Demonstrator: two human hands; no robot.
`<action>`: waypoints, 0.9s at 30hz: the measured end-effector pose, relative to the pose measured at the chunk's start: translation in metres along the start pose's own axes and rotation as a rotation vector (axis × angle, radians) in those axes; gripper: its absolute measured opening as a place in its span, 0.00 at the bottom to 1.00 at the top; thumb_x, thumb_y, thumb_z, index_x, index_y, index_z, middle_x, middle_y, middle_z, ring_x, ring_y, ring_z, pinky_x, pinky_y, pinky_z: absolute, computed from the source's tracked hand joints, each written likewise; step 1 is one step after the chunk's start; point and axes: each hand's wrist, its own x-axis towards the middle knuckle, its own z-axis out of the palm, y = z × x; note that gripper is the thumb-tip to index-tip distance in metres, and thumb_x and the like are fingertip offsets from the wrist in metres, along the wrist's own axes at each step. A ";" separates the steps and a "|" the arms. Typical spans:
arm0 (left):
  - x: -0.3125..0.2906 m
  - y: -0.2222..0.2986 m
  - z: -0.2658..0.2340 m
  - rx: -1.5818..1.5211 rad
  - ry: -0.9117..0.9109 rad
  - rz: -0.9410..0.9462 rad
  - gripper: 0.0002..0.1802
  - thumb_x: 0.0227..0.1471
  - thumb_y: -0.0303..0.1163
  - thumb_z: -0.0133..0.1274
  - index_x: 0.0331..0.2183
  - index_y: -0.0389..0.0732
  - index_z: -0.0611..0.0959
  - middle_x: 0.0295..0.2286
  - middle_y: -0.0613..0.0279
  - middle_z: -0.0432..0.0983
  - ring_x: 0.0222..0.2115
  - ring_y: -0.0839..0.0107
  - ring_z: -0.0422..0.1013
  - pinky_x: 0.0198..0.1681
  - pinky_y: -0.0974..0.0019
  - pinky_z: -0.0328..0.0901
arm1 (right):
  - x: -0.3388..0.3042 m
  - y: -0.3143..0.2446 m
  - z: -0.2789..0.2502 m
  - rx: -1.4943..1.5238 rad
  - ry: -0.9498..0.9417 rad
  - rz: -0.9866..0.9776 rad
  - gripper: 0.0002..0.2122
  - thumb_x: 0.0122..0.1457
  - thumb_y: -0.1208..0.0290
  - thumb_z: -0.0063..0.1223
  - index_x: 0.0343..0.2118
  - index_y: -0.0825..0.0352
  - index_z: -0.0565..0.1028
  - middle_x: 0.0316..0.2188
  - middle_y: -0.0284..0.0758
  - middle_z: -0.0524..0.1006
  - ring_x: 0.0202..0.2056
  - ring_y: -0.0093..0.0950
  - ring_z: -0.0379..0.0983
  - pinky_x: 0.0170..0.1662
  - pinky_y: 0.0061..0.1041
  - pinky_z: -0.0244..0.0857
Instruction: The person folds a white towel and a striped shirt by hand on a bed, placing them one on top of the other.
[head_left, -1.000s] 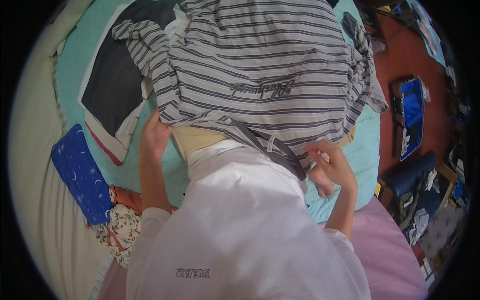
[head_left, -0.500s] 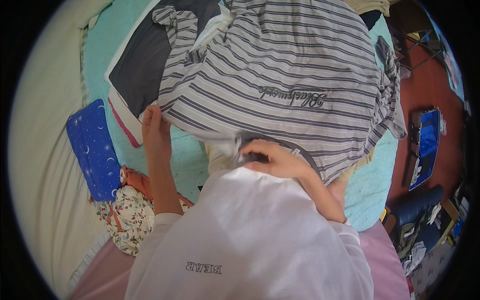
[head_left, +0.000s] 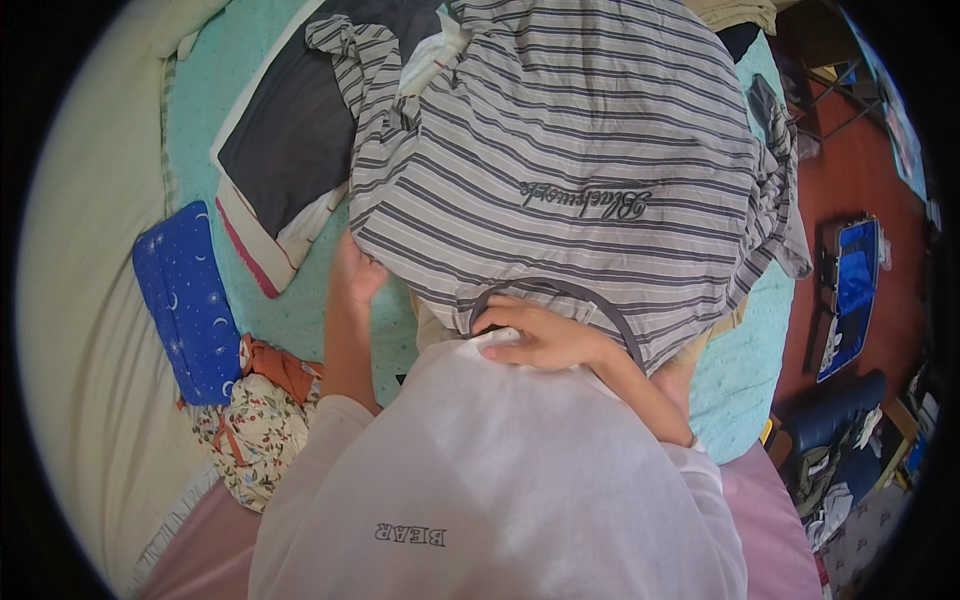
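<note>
A grey-and-white T-shirt (head_left: 580, 150) with dark stripes and dark lettering lies spread in front of me, its dark-trimmed neckline toward my body. My right hand (head_left: 545, 335) is closed on the collar, fingers over the trim and thumb on the near side. At the shirt's left shoulder edge, my left hand (head_left: 358, 275) grips the fabric, its fingertips partly hidden by the cloth. One short sleeve is bunched at the far left. The other side of the shirt is crumpled at the right.
A dark grey and white garment (head_left: 285, 150) lies beyond my left hand on the turquoise bedsheet (head_left: 740, 400). Left of me are a blue moon-patterned case (head_left: 188, 300) and a floral cloth (head_left: 260, 435). An open blue-lined case (head_left: 850, 295) rests on the red floor at right.
My left hand has moved right and nearer to me along the shirt's edge. The left shoulder fabric has shifted right, and the neckline now lies more open and visible under my right hand.
</note>
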 end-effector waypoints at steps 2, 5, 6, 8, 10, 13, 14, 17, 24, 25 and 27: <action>-0.007 0.003 0.017 0.022 0.034 0.134 0.20 0.63 0.38 0.42 0.50 0.35 0.73 0.45 0.56 0.75 0.44 0.65 0.72 0.46 0.62 0.70 | -0.006 -0.012 -0.003 0.297 0.041 0.149 0.15 0.60 0.66 0.53 0.47 0.66 0.71 0.40 0.31 0.71 0.44 0.25 0.65 0.47 0.24 0.60; -0.033 0.034 0.033 0.198 -0.107 0.369 0.16 0.62 0.37 0.44 0.45 0.38 0.76 0.40 0.61 0.77 0.34 0.74 0.73 0.32 0.71 0.69 | -0.018 0.002 -0.003 0.759 0.143 0.020 0.14 0.62 0.71 0.52 0.49 0.65 0.69 0.44 0.28 0.70 0.45 0.19 0.64 0.48 0.20 0.59; -0.040 0.043 0.028 0.343 -0.281 0.477 0.13 0.62 0.37 0.45 0.41 0.39 0.77 0.36 0.64 0.78 0.28 0.79 0.72 0.24 0.77 0.66 | -0.016 -0.005 -0.003 0.761 0.130 0.019 0.14 0.62 0.71 0.52 0.49 0.65 0.69 0.44 0.28 0.70 0.45 0.19 0.64 0.48 0.20 0.59; -0.019 0.025 -0.002 0.319 0.135 0.457 0.07 0.61 0.34 0.47 0.36 0.43 0.77 0.27 0.71 0.75 0.21 0.86 0.66 0.19 0.81 0.56 | -0.012 -0.025 -0.002 0.849 0.233 0.126 0.08 0.62 0.74 0.51 0.43 0.65 0.70 0.41 0.25 0.69 0.42 0.17 0.63 0.48 0.18 0.58; -0.001 0.024 -0.061 0.276 -0.151 0.330 0.09 0.61 0.33 0.47 0.39 0.39 0.77 0.32 0.66 0.77 0.27 0.81 0.71 0.28 0.77 0.66 | -0.007 -0.010 0.003 0.788 0.259 0.181 0.05 0.61 0.73 0.53 0.37 0.65 0.70 0.34 0.24 0.68 0.37 0.16 0.62 0.43 0.17 0.58; -0.025 0.008 0.005 0.267 0.056 0.427 0.14 0.62 0.32 0.44 0.44 0.34 0.75 0.40 0.59 0.77 0.38 0.72 0.74 0.43 0.68 0.69 | -0.007 0.002 0.001 0.652 0.174 0.243 0.05 0.61 0.72 0.54 0.33 0.67 0.72 0.28 0.24 0.67 0.31 0.15 0.60 0.34 0.17 0.56; -0.024 0.011 0.003 0.266 0.061 0.431 0.14 0.62 0.32 0.44 0.44 0.34 0.75 0.40 0.59 0.77 0.38 0.72 0.74 0.43 0.68 0.69 | -0.006 -0.002 0.002 0.652 0.168 0.242 0.05 0.61 0.72 0.54 0.33 0.67 0.72 0.28 0.24 0.67 0.31 0.15 0.60 0.34 0.17 0.56; -0.014 0.015 -0.009 0.223 -0.004 0.370 0.18 0.63 0.32 0.42 0.48 0.30 0.72 0.47 0.54 0.73 0.47 0.66 0.71 0.51 0.62 0.66 | -0.004 -0.008 0.013 0.544 0.157 0.118 0.08 0.60 0.69 0.54 0.37 0.68 0.72 0.30 0.29 0.69 0.30 0.19 0.61 0.34 0.19 0.58; 0.007 -0.017 -0.046 0.174 0.171 0.182 0.17 0.62 0.34 0.42 0.48 0.33 0.72 0.46 0.54 0.74 0.45 0.65 0.72 0.46 0.62 0.67 | -0.001 -0.016 0.025 -0.045 0.193 -0.023 0.18 0.58 0.63 0.54 0.47 0.70 0.72 0.34 0.41 0.73 0.35 0.34 0.69 0.46 0.30 0.61; 0.008 -0.024 -0.055 0.214 0.211 0.209 0.17 0.62 0.35 0.43 0.48 0.33 0.72 0.45 0.55 0.74 0.44 0.65 0.72 0.45 0.63 0.67 | -0.002 -0.020 0.024 -0.032 0.169 0.006 0.20 0.58 0.62 0.53 0.47 0.72 0.71 0.36 0.45 0.74 0.36 0.37 0.69 0.48 0.33 0.59; 0.002 -0.042 -0.052 0.435 0.335 0.297 0.18 0.61 0.37 0.46 0.47 0.34 0.72 0.42 0.57 0.75 0.42 0.66 0.72 0.42 0.63 0.67 | -0.005 -0.022 0.022 -0.030 0.153 0.056 0.20 0.58 0.62 0.54 0.48 0.72 0.71 0.37 0.45 0.74 0.36 0.37 0.69 0.48 0.33 0.59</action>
